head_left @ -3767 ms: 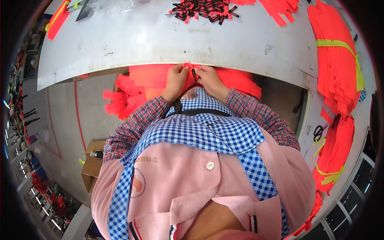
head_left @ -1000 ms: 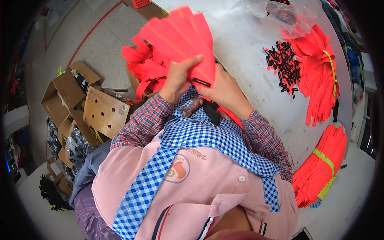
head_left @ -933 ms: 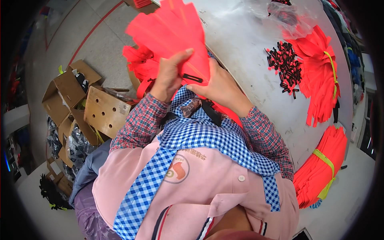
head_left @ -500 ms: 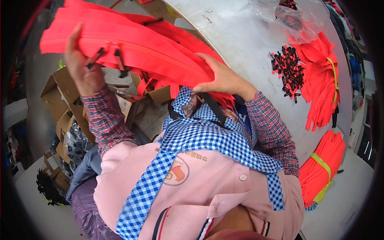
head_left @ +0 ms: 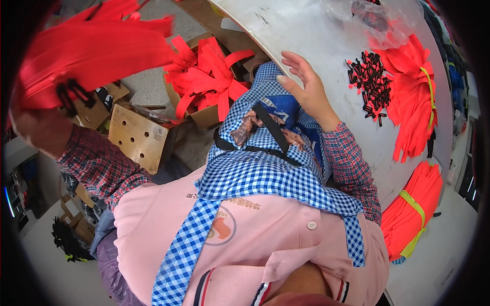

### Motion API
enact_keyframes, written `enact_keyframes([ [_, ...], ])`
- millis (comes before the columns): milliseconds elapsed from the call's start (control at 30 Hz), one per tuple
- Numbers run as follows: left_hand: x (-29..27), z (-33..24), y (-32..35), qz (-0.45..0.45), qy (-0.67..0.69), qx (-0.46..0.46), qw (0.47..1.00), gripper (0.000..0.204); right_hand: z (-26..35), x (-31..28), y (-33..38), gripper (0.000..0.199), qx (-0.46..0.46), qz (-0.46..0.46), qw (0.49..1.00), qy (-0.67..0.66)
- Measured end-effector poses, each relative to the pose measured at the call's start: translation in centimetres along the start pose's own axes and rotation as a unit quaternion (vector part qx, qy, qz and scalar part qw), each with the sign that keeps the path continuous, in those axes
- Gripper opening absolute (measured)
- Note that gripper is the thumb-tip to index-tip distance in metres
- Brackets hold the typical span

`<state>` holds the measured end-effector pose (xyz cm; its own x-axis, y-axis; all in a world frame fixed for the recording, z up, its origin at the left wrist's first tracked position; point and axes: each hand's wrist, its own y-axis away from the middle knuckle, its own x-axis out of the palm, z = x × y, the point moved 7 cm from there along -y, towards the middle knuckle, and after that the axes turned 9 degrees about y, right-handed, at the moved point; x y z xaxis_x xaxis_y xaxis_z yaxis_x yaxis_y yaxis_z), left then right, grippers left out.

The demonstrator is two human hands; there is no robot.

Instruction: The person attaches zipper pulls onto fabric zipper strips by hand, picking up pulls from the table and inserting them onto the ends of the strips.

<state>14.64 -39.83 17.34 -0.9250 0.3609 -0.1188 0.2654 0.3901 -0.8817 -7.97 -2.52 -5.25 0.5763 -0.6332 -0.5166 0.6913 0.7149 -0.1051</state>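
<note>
My worry is the bunch of red strips (head_left: 97, 56), up in the air at the far left — it seems held near its lower end only, so a slack hold could let the free end fan out and spill. The black tabs (head_left: 74, 97) dangling from it could catch on the holed box (head_left: 147, 144) nearby, or slipped strips could mix with the loose red strips (head_left: 212, 76) in the carton.

I read the left hand (head_left: 41, 127), though blurred, as gripping the bunch, forearm stretched out sideways. The right hand (head_left: 309, 89) is empty, fingers spread — raised at the edge of the tabletop (head_left: 291, 25).
</note>
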Motion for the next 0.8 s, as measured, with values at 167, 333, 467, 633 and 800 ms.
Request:
enact_keyframes([
  [167, 3.3, 3.9, 4.9, -0.097, 0.297, -0.363, 0.878, 0.03, -2.4, -1.8, 2.5, 0.047, 0.097, -0.043, 0.986, -0.126],
  [333, 4.4, 11.9, 7.7, -0.032, 0.351, -0.511, 0.784, 0.031, -4.2, -4.7, 5.3, 0.037, 0.155, -0.094, 0.975, -0.13],
  [467, 8.2, 20.2, 13.1, 0.072, 0.293, -0.539, 0.786, 0.041, -7.4, -5.1, 7.5, 0.031, 0.199, -0.129, 0.956, -0.172],
  [633, 11.3, 31.8, 26.0, 0.293, 0.18, -0.576, 0.742, 0.067, -7.7, -6.3, 10.0, 0.027, 0.192, -0.127, 0.963, -0.142],
  [800, 12.0, 36.2, 32.7, 0.379, -0.082, -0.527, 0.756, 0.076, -10.3, -11.4, 14.3, 0.027, 0.2, -0.264, 0.941, -0.064],
])
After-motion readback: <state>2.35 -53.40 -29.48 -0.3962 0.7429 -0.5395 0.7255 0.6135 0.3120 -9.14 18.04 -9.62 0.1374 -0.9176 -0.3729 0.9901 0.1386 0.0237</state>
